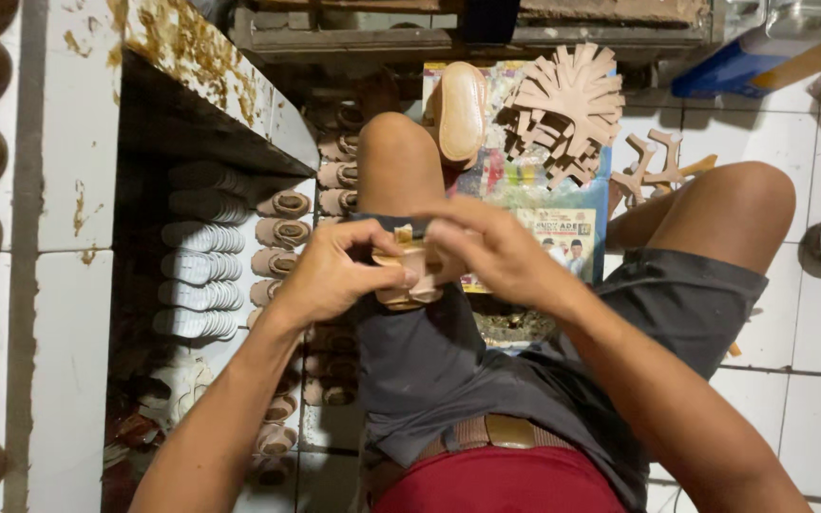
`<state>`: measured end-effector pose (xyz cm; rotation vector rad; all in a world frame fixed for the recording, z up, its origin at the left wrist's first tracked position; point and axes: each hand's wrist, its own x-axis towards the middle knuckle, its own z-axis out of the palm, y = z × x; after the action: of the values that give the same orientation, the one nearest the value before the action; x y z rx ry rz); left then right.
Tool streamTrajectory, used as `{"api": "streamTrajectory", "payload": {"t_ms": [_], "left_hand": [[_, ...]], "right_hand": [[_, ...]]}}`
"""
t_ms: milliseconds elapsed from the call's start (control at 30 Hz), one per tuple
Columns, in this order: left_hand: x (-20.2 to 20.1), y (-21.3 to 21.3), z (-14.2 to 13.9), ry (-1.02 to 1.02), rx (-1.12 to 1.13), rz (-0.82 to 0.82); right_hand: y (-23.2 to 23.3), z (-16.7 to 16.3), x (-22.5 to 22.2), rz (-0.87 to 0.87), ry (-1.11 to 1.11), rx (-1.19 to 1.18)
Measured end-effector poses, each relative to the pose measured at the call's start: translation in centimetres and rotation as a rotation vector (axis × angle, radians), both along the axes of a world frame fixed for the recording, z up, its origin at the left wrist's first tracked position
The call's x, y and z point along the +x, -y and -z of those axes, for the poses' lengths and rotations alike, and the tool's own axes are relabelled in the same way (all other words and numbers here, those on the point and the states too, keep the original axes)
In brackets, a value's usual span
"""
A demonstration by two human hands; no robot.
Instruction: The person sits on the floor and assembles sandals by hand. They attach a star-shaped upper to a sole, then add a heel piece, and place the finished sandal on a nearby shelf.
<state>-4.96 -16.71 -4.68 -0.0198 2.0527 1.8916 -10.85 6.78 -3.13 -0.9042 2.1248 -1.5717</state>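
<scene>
Tan sandal upper [409, 275]: held over lap, above dark shorts [448, 361], for close handwork. Left hand [325, 275] pinched shut on its near edge; right hand [496, 252] curled closed over top. Cut strap pieces [563, 109] heaped ahead; finished pairs [282, 233] rowed leftward within reach.

Both hands, left hand [330, 275] and right hand [491, 252], pinch a small tan sandal piece [409, 277] between them, with a pile of tan straps [563, 109] beyond.
</scene>
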Motion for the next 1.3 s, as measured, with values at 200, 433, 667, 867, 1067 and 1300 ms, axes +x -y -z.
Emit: {"api": "streamTrajectory", "payload": {"t_ms": [200, 433, 667, 867, 1067, 1300], "left_hand": [[-0.4, -0.1, 0.4, 0.054, 0.057, 0.01], [0.0, -0.1, 0.2, 0.097, 0.145, -0.013], [0.6, 0.0, -0.8, 0.035, 0.007, -0.011], [1.9, -0.6, -1.1, -0.136, -0.1, -0.023], [4.3, -1.6, -0.6, -0.507, -0.302, -0.076], [5.7, -1.8, -0.4, -0.61, -0.385, -0.042]], "right_hand": [[-0.8, -0.1, -0.7, -0.028, -0.117, 0.014], [0.5, -0.8, -0.3, -0.122, -0.362, 0.11], [1.4, -0.8, 1.0, -0.098, -0.28, 0.226], [1.4, -0.5, 2.8, 0.027, -0.4, 0.186], [0.4, -0.1, 4.5, 0.092, -0.277, 0.173], [-0.3, 0.6, 4.2, 0.037, -0.205, 0.3]]}}
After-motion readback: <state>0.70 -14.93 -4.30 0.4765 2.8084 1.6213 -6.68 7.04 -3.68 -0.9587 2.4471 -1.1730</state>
